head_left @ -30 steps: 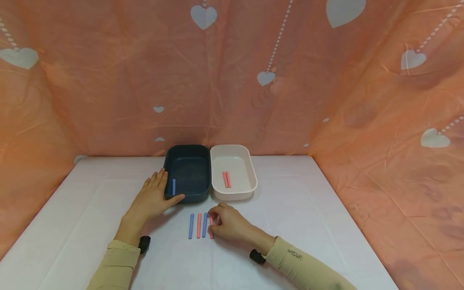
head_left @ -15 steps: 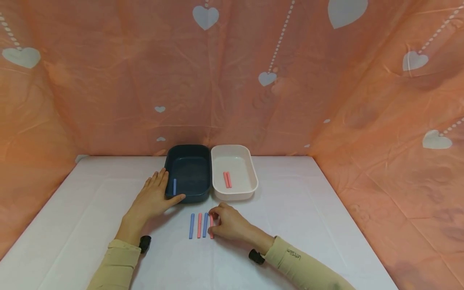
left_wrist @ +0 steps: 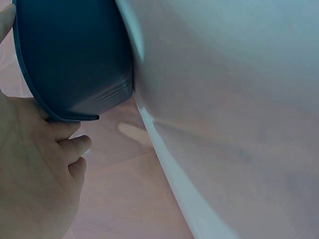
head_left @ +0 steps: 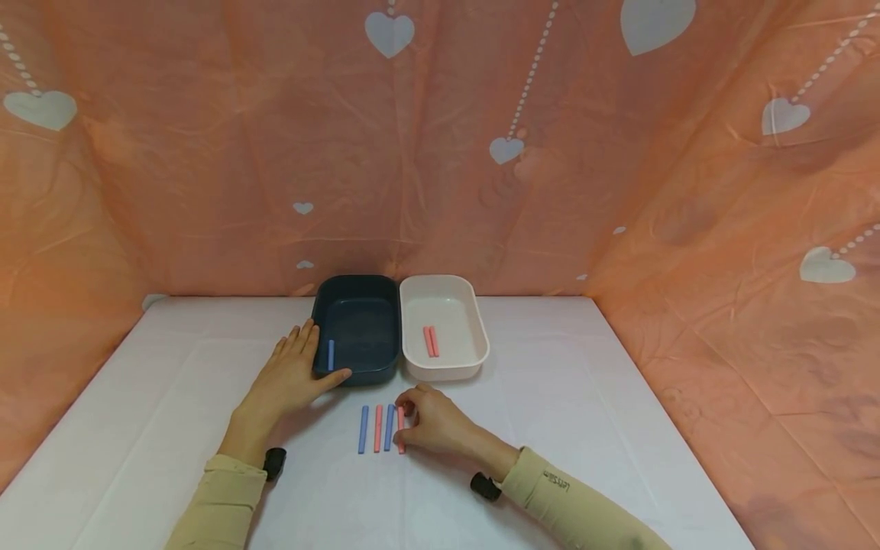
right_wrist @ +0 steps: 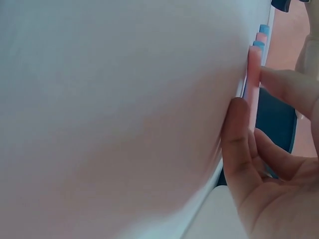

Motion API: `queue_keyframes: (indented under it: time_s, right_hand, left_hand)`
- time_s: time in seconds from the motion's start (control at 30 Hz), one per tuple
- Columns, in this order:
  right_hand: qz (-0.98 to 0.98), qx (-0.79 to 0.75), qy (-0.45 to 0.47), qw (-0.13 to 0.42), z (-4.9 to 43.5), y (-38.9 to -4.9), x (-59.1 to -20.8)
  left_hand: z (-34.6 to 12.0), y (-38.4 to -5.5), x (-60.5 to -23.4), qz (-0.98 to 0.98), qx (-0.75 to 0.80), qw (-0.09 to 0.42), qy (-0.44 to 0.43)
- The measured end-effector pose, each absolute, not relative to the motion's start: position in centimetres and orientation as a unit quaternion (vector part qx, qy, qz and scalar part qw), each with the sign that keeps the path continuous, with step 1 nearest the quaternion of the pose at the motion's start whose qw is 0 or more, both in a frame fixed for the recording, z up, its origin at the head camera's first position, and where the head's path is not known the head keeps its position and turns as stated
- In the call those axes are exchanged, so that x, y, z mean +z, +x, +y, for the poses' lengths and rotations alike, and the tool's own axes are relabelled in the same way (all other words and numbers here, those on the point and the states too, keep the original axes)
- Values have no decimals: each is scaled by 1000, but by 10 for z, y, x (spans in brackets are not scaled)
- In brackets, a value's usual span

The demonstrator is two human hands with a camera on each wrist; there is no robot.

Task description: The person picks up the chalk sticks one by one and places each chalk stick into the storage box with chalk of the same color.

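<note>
My left hand (head_left: 287, 376) rests on the near left corner of a dark blue tray (head_left: 364, 325), fingers along its side and thumb at the front rim. In the left wrist view the tray wall (left_wrist: 75, 55) stands beside the palm. My right hand (head_left: 440, 422) pinches a pink chalk stick (right_wrist: 254, 64) at the right end of a row on the table; the stick lies level with the others. Left of it in the row are a blue chalk stick (head_left: 389, 428), a pink chalk stick (head_left: 377, 429) and another blue chalk stick (head_left: 363, 430).
A white tray (head_left: 455, 305) with two pink chalk sticks (head_left: 430, 341) stands against the dark tray's right side. One blue chalk stick (head_left: 331, 355) lies inside the dark tray. A white cloth (head_left: 550, 397) covers the table, and an orange curtain with hearts (head_left: 234, 168) hangs behind.
</note>
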State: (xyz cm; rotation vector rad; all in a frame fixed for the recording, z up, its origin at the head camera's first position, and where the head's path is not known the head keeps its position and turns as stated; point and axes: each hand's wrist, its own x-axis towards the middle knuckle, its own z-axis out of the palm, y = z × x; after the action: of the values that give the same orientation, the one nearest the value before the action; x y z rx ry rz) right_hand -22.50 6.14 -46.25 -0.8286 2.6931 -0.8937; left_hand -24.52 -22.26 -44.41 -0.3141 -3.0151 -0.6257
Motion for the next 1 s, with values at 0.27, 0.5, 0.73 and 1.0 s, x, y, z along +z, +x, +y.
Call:
queue_keyframes:
  time_s: [0.27, 0.5, 0.73, 1.0]
  right_hand:
    - [895, -342, -267, 101, 59, -221, -460]
    - [879, -379, -276, 88, 57, -218, -461]
    - [863, -405, -294, 76, 56, -217, -462]
    - [857, -418, -293, 75, 55, -214, -461]
  left_hand:
    - [-223, -246, -446, -974, -200, 23, -99]
    - [-223, -246, -445, -974, -201, 22, -101]
    - [-223, -246, -445, -974, -201, 23, -102]
    - [-222, -245, -444, -974, -201, 23, -102]
